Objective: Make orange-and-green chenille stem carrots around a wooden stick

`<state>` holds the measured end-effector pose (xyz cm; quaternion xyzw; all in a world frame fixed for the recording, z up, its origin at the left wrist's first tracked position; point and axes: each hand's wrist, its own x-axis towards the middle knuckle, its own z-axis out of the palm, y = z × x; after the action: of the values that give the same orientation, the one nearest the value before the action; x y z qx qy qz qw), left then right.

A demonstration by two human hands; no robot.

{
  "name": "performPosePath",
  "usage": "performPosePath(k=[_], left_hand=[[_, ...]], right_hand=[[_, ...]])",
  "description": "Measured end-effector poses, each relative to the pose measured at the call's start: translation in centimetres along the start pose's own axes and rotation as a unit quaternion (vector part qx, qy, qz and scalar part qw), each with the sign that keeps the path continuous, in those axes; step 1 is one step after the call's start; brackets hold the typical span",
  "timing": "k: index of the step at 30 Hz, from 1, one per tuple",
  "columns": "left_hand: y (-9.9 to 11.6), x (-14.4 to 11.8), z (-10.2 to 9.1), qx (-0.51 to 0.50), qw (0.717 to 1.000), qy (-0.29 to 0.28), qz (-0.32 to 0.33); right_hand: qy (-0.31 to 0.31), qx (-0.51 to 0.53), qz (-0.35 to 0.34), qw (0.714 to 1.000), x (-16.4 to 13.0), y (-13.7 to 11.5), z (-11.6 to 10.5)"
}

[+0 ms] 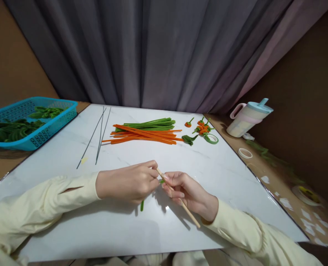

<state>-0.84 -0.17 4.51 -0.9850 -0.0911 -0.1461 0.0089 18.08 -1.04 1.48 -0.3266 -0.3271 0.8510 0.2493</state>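
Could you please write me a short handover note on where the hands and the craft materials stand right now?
Left hand pinches a green pipe cleaner against the wooden stick; right hand holds the stick.
Green and orange pipe cleaners lie bundled mid-table, thin wires to their left.
Done: several small orange-and-green pieces beside the tape roll.
Left: the green piece looks only partly wound on the stick.

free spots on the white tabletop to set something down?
Bare: the near strip below both hands, left hand and right hand; the left side between the wires and the basket; the right corner below the tape roll. Crowded: the far middle, with the pipe cleaners and small flowers.
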Motion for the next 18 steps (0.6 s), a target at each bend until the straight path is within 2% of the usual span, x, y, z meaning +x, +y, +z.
performPosePath(k=[2, 5, 9, 11, 12, 13, 15, 17, 18], left_hand=[[0.3, -0.1, 0.0, 0.062, 0.998, -0.003, 0.013], [0.1, -0.1, 0.0, 0.068, 0.997, -0.009, -0.031], [-0.5, 0.0, 0.0, -0.067, 0.986, 0.000, -0.150], [-0.7, 0.2, -0.1, -0.191, 0.956, 0.004, -0.221], [-0.8, 0.3, -0.2, -0.274, 0.926, -0.001, -0.260], [-0.8, 0.3, -0.3, -0.364, 0.883, -0.007, -0.295], [-0.9, 0.5, -0.5, -0.534, 0.772, -0.011, -0.344], [-1.1, 0.5, -0.5, -0.652, 0.669, 0.005, -0.356], [-1.2, 0.5, -0.5, -0.693, 0.628, 0.018, -0.352]], right_hand=[[-0.013, 0.009, 0.019, 1.000, 0.0, -0.2, -0.1], [-0.020, -0.033, -0.023, 0.999, -0.1, -0.6, -0.3], [0.007, -0.179, -0.136, 0.974, -0.3, -1.0, -0.4], [0.040, -0.261, -0.206, 0.942, -0.5, -1.2, -0.6], [0.062, -0.304, -0.248, 0.917, -0.5, -1.3, -0.7], [0.085, -0.346, -0.290, 0.888, -0.6, -1.4, -0.8], [0.129, -0.420, -0.371, 0.818, -0.8, -1.6, -1.2], [0.156, -0.485, -0.459, 0.728, -0.9, -1.8, -1.7], [0.159, -0.513, -0.508, 0.673, -0.8, -1.8, -2.0]])
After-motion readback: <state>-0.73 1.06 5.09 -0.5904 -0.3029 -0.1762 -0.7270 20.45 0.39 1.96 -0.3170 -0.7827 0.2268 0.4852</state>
